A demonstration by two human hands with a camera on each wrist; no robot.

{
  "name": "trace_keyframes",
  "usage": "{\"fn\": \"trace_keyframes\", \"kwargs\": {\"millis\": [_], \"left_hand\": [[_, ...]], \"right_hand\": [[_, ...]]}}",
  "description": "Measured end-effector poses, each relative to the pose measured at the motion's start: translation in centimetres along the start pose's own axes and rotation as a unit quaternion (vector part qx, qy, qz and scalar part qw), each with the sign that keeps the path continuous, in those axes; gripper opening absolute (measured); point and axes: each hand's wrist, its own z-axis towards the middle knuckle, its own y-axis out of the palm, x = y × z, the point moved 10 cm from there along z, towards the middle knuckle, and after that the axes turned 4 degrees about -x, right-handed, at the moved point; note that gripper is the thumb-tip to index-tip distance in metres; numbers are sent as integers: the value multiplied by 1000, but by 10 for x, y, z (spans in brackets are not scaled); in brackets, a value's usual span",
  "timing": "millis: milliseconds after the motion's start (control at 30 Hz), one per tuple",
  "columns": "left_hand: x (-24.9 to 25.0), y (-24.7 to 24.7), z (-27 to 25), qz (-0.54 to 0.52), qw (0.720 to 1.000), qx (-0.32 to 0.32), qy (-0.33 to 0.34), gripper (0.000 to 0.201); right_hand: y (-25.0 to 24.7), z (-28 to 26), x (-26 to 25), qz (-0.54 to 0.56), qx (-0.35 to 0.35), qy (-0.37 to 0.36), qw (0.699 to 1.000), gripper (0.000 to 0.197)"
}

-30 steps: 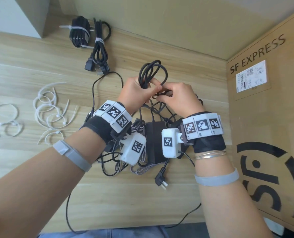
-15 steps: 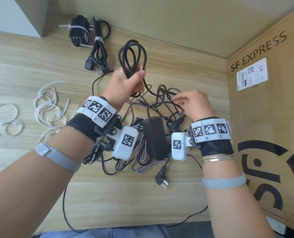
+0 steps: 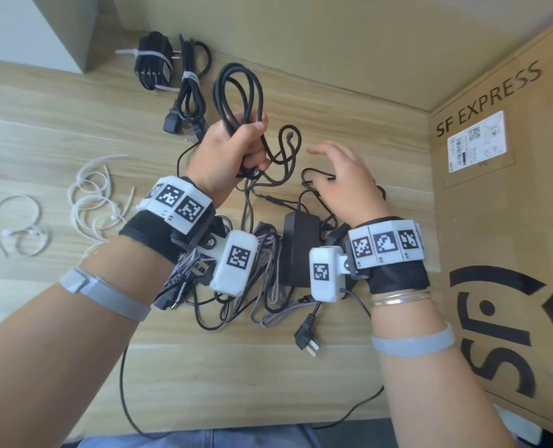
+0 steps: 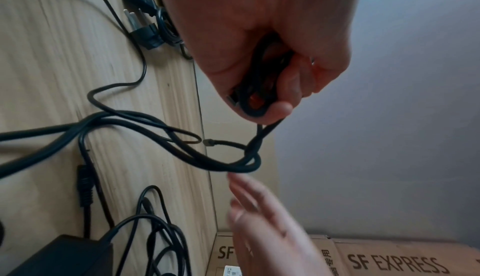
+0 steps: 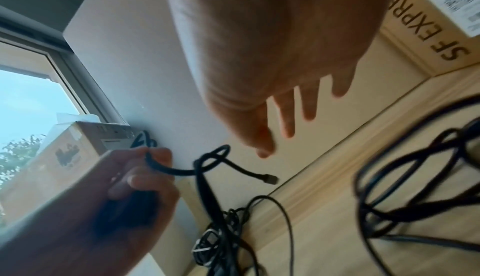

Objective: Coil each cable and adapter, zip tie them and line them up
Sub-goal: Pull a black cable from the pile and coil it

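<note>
My left hand [image 3: 236, 147] grips a black cable coil [image 3: 238, 88] raised above the table, loops standing up out of the fist; in the left wrist view the left hand [image 4: 262, 70] closes round the strands. A loose tail [image 3: 288, 147] of that cable hangs down with its plug end [image 5: 271, 179] free. My right hand [image 3: 336, 169] hovers beside it with fingers spread, holding nothing [image 5: 285, 116]. Below lies a tangle with a black power adapter [image 3: 301, 244], a braided grey cable [image 3: 270, 295] and a black plug [image 3: 306, 337]. Two zip-tied bundles [image 3: 154, 64] [image 3: 189, 101] lie at the back.
White zip ties [image 3: 90, 202] lie loose on the left of the wooden table [image 3: 58, 134], with another [image 3: 19, 227] farther left. A large SF EXPRESS cardboard box [image 3: 501, 221] stands on the right. A wall closes the back edge.
The right hand let go of the cable and opened. The left hand kept the coil and lifted it up and left; the loose tail now dangles free.
</note>
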Motion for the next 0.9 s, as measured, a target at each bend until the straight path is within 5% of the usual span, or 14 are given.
{"fn": "trace_keyframes", "kwargs": {"millis": [167,267,500,700,900], "left_hand": [[-2,1,-1,17,1000,2,5,6],[-1,-8,-2,17,1000,21,8,15],[-1,-36,-3,39,995,89,27,24],[-2,-52,-3,14,990,139,32,25],[6,-85,-7,-44,975,216,35,22]], "right_hand": [[21,1,-32,204,-53,-3,977,66],[16,4,-28,201,-16,4,979,63],[26,2,14,214,-48,101,970,65],[31,-7,43,279,-27,224,933,22],[29,-21,85,144,-32,301,942,36]]}}
